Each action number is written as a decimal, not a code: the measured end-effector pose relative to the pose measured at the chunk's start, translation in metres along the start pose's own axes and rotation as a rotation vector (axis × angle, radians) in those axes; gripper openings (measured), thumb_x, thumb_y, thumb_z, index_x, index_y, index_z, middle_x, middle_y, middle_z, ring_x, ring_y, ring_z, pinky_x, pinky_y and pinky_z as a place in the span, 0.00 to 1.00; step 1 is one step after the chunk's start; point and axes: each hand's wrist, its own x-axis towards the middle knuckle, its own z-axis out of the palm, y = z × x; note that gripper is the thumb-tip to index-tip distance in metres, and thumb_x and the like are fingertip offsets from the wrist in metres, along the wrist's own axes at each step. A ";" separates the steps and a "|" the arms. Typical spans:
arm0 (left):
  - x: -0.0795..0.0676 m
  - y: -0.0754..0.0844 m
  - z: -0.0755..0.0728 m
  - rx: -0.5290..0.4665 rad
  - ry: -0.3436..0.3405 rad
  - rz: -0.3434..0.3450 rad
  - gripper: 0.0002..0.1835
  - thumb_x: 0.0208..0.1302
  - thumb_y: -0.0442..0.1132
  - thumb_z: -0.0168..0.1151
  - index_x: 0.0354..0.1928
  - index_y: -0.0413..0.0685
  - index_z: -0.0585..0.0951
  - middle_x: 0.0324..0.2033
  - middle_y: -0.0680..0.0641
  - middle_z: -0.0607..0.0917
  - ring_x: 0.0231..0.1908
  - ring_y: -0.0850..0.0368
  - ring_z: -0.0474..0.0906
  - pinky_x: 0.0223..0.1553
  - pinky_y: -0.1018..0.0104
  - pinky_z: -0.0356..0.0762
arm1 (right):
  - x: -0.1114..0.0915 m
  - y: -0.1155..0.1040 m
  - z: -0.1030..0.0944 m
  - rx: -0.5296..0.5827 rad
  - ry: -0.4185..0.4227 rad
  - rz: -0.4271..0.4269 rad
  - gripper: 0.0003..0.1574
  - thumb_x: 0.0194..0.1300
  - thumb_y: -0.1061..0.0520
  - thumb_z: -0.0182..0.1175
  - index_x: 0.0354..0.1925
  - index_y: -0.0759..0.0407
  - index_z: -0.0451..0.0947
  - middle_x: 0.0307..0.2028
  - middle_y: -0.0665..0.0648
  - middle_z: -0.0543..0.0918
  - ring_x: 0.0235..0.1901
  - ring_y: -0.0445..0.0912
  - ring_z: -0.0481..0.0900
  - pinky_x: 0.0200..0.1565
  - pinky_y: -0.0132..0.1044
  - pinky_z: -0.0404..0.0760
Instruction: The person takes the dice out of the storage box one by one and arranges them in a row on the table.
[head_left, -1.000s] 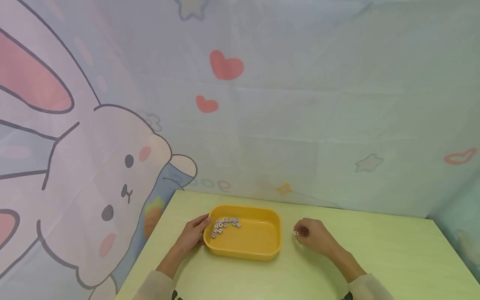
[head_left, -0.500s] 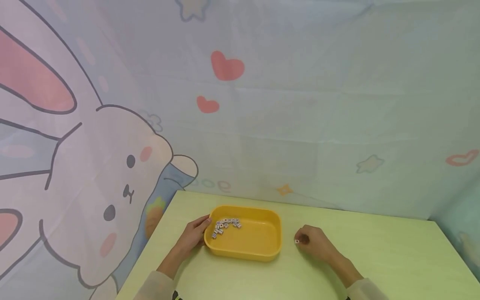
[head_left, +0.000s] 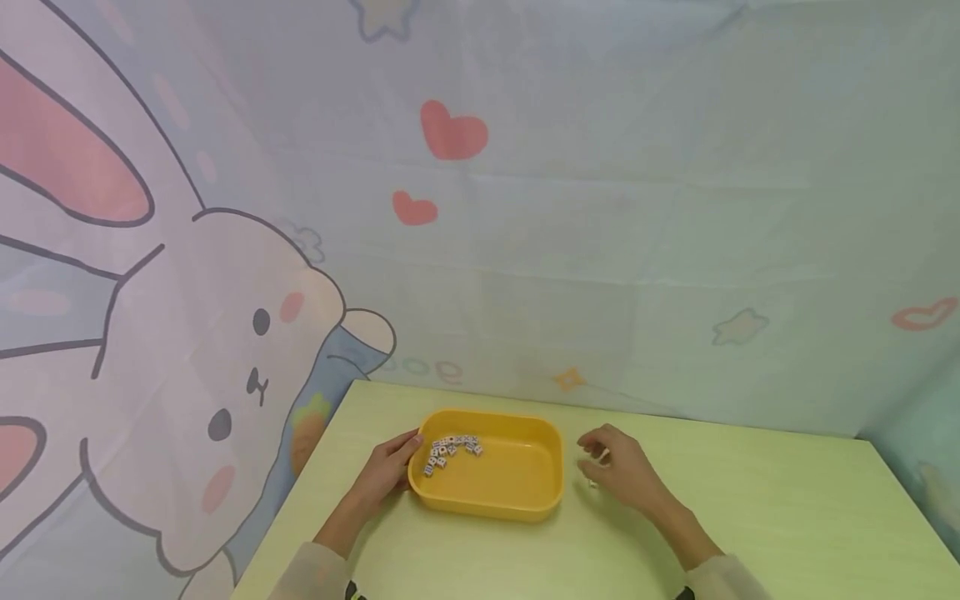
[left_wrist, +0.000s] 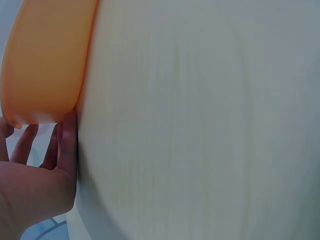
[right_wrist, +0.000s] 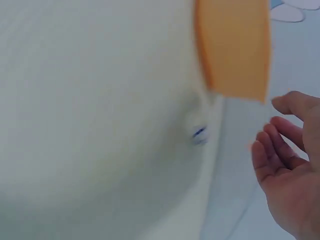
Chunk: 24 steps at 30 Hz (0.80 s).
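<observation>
A yellow tray (head_left: 517,477) lies on the table. Several white dice (head_left: 442,451) are gathered at its left end. My left hand (head_left: 381,475) grips that end, with the thumb at the rim and the fingers against the outer wall. In the left wrist view the fingers (left_wrist: 66,145) touch the tray's end wall (left_wrist: 47,65). My right hand (head_left: 624,468) hovers right of the tray, thumb and fingers apart, holding nothing. A single die (head_left: 592,483) sits just below it, partly hidden; this die (right_wrist: 199,135) shows blurred in the right wrist view, apart from the fingertips.
The pale green table (head_left: 787,500) stretches to the right and toward the front. Behind it hangs a cloth backdrop (head_left: 570,250) with printed hearts, stars and a rabbit.
My right hand held a die and lowered it toward the table. Now its fingers have parted from the die and the hand has risen slightly away. My left hand and the tray stay put.
</observation>
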 end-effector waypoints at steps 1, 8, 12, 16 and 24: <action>0.000 0.000 0.000 0.000 0.002 0.001 0.35 0.79 0.58 0.59 0.77 0.43 0.72 0.66 0.36 0.81 0.40 0.55 0.83 0.31 0.69 0.80 | 0.006 -0.008 0.001 0.020 0.035 -0.010 0.15 0.66 0.64 0.71 0.51 0.64 0.85 0.42 0.56 0.84 0.40 0.46 0.80 0.42 0.37 0.85; 0.001 -0.002 -0.001 -0.005 0.000 -0.007 0.34 0.80 0.56 0.59 0.76 0.41 0.72 0.65 0.35 0.81 0.44 0.54 0.84 0.35 0.68 0.83 | 0.047 -0.055 0.032 0.156 0.093 -0.055 0.14 0.64 0.66 0.73 0.48 0.62 0.85 0.44 0.60 0.87 0.41 0.48 0.84 0.45 0.37 0.86; 0.001 -0.002 -0.003 -0.016 -0.007 -0.003 0.34 0.80 0.56 0.59 0.76 0.41 0.72 0.65 0.34 0.81 0.47 0.55 0.84 0.37 0.67 0.84 | 0.068 -0.070 0.058 0.236 0.063 -0.054 0.15 0.64 0.66 0.72 0.49 0.66 0.85 0.45 0.64 0.88 0.42 0.52 0.85 0.49 0.40 0.86; 0.001 -0.001 -0.005 -0.021 -0.002 -0.007 0.34 0.80 0.56 0.59 0.77 0.42 0.72 0.65 0.34 0.81 0.46 0.54 0.84 0.36 0.68 0.84 | 0.080 -0.074 0.086 0.259 0.059 -0.015 0.16 0.64 0.65 0.72 0.50 0.68 0.84 0.44 0.61 0.87 0.43 0.52 0.85 0.49 0.42 0.85; -0.001 0.001 -0.002 -0.014 -0.022 -0.008 0.36 0.80 0.57 0.59 0.77 0.40 0.71 0.64 0.32 0.81 0.47 0.53 0.84 0.36 0.68 0.84 | 0.083 -0.061 0.124 0.260 0.070 0.099 0.18 0.65 0.62 0.74 0.50 0.68 0.85 0.44 0.60 0.86 0.44 0.51 0.82 0.47 0.40 0.84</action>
